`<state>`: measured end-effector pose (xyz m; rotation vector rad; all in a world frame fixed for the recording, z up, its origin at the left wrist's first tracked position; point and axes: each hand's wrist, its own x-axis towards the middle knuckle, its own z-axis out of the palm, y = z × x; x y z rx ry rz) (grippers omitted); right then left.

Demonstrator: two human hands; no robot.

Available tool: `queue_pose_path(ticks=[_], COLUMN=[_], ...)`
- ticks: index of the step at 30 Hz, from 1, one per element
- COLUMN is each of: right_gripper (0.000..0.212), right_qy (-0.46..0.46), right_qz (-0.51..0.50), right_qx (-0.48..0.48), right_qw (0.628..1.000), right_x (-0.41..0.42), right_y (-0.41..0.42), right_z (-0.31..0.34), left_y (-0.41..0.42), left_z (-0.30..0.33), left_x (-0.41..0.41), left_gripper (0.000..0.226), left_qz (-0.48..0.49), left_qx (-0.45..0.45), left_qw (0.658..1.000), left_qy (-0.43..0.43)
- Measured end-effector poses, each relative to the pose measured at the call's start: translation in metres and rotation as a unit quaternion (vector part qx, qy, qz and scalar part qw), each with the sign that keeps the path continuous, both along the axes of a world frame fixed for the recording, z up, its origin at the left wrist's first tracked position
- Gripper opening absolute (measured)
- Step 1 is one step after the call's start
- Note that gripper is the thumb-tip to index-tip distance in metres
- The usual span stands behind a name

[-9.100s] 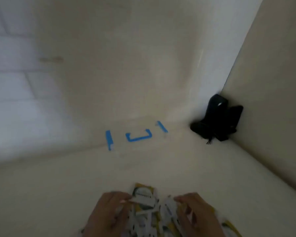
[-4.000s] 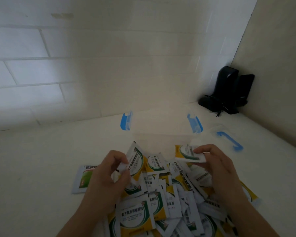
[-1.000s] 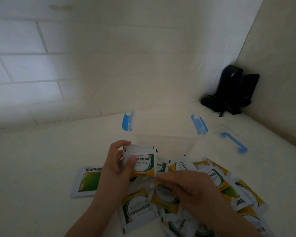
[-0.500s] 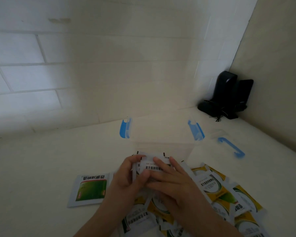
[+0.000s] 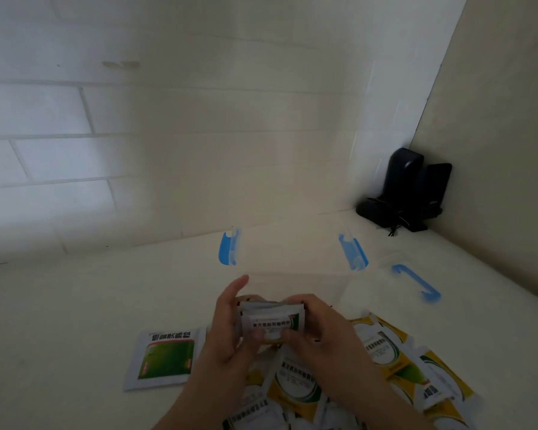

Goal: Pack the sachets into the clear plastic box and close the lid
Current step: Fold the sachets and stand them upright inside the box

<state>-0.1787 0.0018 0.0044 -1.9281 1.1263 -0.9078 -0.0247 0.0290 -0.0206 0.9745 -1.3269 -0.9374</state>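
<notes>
While the table (image 5: 75, 305) sits pale | clear box (image 5: 292, 259) just behind hands, lid (image 5: 413, 280) right of it | loose sachets (image 5: 385, 352) near | left hand (image 5: 227, 333) and right hand (image 5: 320, 330) both gripping a sachet stack (image 5: 271, 321)

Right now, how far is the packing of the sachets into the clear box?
Early stage. Done: the clear box stands open, its lid lying beside it. In hand: left hand and right hand grip a small stack of sachets. Left: the loose sachets on the table, then closing the lid.
</notes>
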Motion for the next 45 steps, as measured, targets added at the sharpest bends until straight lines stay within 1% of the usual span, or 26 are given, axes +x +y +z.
queue_pose_path(ticks=[2, 4, 6, 7, 8, 9, 11, 13, 16, 18, 19, 21, 23, 25, 26, 29, 31, 33, 34, 36, 38, 39, 41, 42, 45], right_gripper=[0.021, 0.025, 0.034, 0.038, 0.039, 0.038, 0.034, 0.026, 0.017, 0.015, 0.018, 0.026, 0.031, 0.036, 0.035, 0.035, 0.034, 0.031, 0.03, 0.028, 0.024, 0.024, 0.025, 0.027, 0.037], right_qy=[-0.018, -0.044, -0.073, -0.086, -0.099, -0.111, -0.13, -0.132, -0.121, -0.106, -0.101, -0.103, -0.104, -0.073, -0.055, -0.034, -0.027, -0.011, -0.002, 0.006, 0.016, 0.033, 0.071, 0.085, 0.147], right_qz=[0.011, 0.021, 0.03, 0.032, 0.033, 0.033, 0.035, 0.047, 0.049, 0.031, 0.02, -0.014, -0.049, -0.074, -0.077, -0.046, -0.005, 0.022, 0.024, 0.011, -0.013, -0.029, -0.054, -0.058, -0.057], right_qx=[-0.001, -0.002, 0.011, 0.016, 0.017, 0.018, 0.029, 0.009, -0.05, -0.084, -0.096, -0.107, -0.124, -0.157, -0.168, -0.179, -0.15, -0.12, -0.111, -0.088, -0.058, -0.056, -0.067, -0.068, -0.039], right_qw=[1.0, 0.999, 0.997, 0.996, 0.994, 0.993, 0.99, 0.99, 0.99, 0.99, 0.99, 0.989, 0.986, 0.982, 0.981, 0.982, 0.988, 0.992, 0.994, 0.996, 0.998, 0.997, 0.994, 0.992, 0.987], right_x=[0.006, 0.012, 0.017, 0.019, 0.021, 0.023, 0.026, 0.028, 0.028, 0.029, 0.03, 0.035, 0.042, 0.044, 0.042, 0.027, 0.018, 0.013, 0.011, 0.012, 0.017, 0.02, 0.026, 0.029, 0.038], right_y=[-0.001, -0.001, 0.0, 0.001, 0.001, 0.001, 0.003, 0.006, 0.001, -0.015, -0.027, -0.049, -0.064, -0.074, -0.077, -0.091, -0.1, -0.108, -0.112, -0.117, -0.12, -0.12, -0.119, -0.117, -0.114], right_z=[0.0, -0.001, 0.0, -0.001, -0.002, -0.002, 0.001, 0.012, 0.042, 0.062, 0.07, 0.076, 0.068, 0.051, 0.044, 0.039, 0.045, 0.051, 0.053, 0.056, 0.058, 0.058, 0.058, 0.057, 0.053], left_y=[-0.002, -0.004, -0.007, -0.009, -0.011, -0.013, -0.015, -0.019, -0.031, -0.049, -0.061, -0.087, -0.107, -0.12, -0.123, -0.128, -0.129, -0.13, -0.132, -0.136, -0.14, -0.143, -0.149, -0.152, -0.157], left_z=[-0.001, -0.004, -0.005, -0.005, -0.004, -0.003, 0.003, 0.014, 0.047, 0.07, 0.08, 0.091, 0.091, 0.083, 0.079, 0.07, 0.07, 0.075, 0.079, 0.087, 0.093, 0.096, 0.102, 0.104, 0.104], left_x=[0.001, 0.001, 0.0, -0.001, -0.001, -0.002, -0.002, 0.0, 0.01, 0.02, 0.025, 0.032, 0.033, 0.031, 0.03, 0.023, 0.019, 0.019, 0.021, 0.029, 0.036, 0.039, 0.042, 0.042, 0.04], left_gripper=[0.038, 0.03, 0.042, 0.049, 0.05, 0.04, 0.021, 0.01, 0.021, 0.015, 0.011, 0.011, 0.013, 0.015, 0.015, 0.012, 0.01, 0.01, 0.01, 0.017, 0.023, 0.022, 0.018, 0.018, 0.018], left_qz=[-0.017, -0.033, -0.035, -0.027, -0.011, 0.007, 0.03, 0.035, 0.016, -0.023, -0.041, -0.045, -0.041, -0.034, -0.031, -0.018, 0.006, 0.011, -0.006, -0.052, -0.07, -0.067, -0.051, -0.046, -0.05], left_qx=[0.018, 0.044, 0.05, 0.045, 0.037, 0.026, -0.008, -0.052, -0.12, -0.135, -0.133, -0.122, -0.092, -0.073, -0.071, -0.076, -0.063, -0.018, 0.012, 0.057, 0.065, 0.054, 0.021, 0.008, -0.004], left_qw=[0.999, 0.995, 0.99, 0.989, 0.99, 0.991, 0.994, 0.995, 0.993, 0.99, 0.989, 0.988, 0.988, 0.985, 0.984, 0.985, 0.986, 0.986, 0.984, 0.972, 0.953, 0.939, 0.898, 0.882, 0.85], left_qy=[0.032, 0.078, 0.129, 0.135, 0.133, 0.129, 0.103, 0.08, 0.012, -0.026, -0.041, -0.079, -0.115, -0.151, -0.157, -0.151, -0.155, -0.167, -0.179, -0.221, -0.287, -0.333, -0.437, -0.469, -0.524])
